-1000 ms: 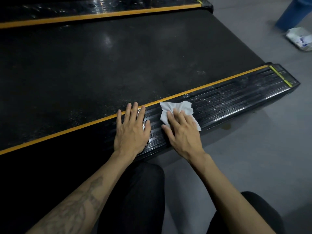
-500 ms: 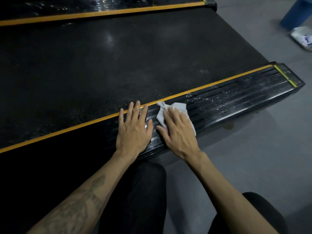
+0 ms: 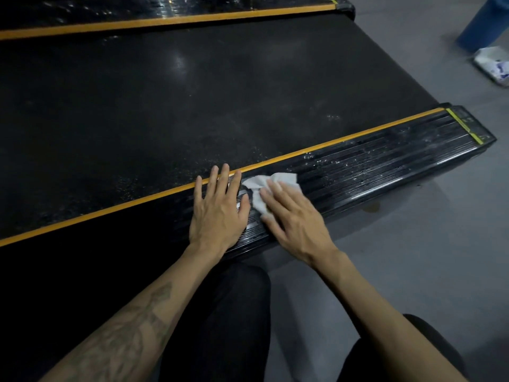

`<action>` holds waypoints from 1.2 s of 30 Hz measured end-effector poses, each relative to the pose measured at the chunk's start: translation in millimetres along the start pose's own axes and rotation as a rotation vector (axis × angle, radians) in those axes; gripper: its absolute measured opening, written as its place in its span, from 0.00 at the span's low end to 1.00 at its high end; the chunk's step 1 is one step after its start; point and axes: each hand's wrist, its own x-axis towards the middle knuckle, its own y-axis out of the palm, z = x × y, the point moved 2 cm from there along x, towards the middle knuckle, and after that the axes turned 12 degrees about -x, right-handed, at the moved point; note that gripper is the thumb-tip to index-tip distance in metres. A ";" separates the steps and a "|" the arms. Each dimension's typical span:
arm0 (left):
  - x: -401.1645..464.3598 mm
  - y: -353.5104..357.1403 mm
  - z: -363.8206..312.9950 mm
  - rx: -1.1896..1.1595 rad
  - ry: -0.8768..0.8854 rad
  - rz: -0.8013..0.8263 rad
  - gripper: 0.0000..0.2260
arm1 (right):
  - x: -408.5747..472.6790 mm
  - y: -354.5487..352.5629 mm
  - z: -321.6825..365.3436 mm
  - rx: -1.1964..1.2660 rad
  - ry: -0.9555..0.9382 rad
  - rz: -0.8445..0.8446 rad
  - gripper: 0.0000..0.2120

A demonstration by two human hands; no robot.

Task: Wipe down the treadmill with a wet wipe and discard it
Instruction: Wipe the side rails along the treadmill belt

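- Head camera, looking down: a person crouches beside a black treadmill [image 3: 192,106], both bare hands on its near side rail [image 3: 371,166].
- Left hand [image 3: 219,213] lies flat on the ribbed rail, fingers straight and slightly spread, fingertips reaching the orange stripe [image 3: 110,209] that borders the belt; it holds nothing.
- Right hand [image 3: 296,219] presses a crumpled white wet wipe [image 3: 264,186] onto the rail just beside the left hand; its grip is flat, fingers extended over the cloth rather than curled round it.
- Wipe shows past the fingertips toward the stripe, and part of it lies between the two hands, close to the left thumb.
- Droplets and wet streaks glint on the rail to the right of the wipe, out toward the yellow-marked end cap [image 3: 468,126].
- Tattooed left forearm [image 3: 124,332] enters from the lower left; dark trousers [image 3: 220,321] cover the knees below.
- On the grey floor [image 3: 413,244] at upper right, well apart from the hands, lies a white packet [image 3: 493,66] with blue print, near a blue object [image 3: 484,20] cut off by the frame edge.
- A second orange-striped rail [image 3: 165,12] runs along the far side of the belt.
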 end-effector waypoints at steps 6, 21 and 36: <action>0.3 0.6 -0.5 -0.002 -0.001 0.005 0.31 | 6.4 2.6 11.3 0.001 0.153 0.079 0.31; -0.4 -1.7 -0.9 0.003 0.005 -0.007 0.30 | 21.0 -3.0 -8.3 0.000 0.057 0.219 0.30; 0.3 0.0 -0.5 0.003 0.004 -0.024 0.29 | 25.8 -4.1 -9.3 -0.059 0.224 0.257 0.30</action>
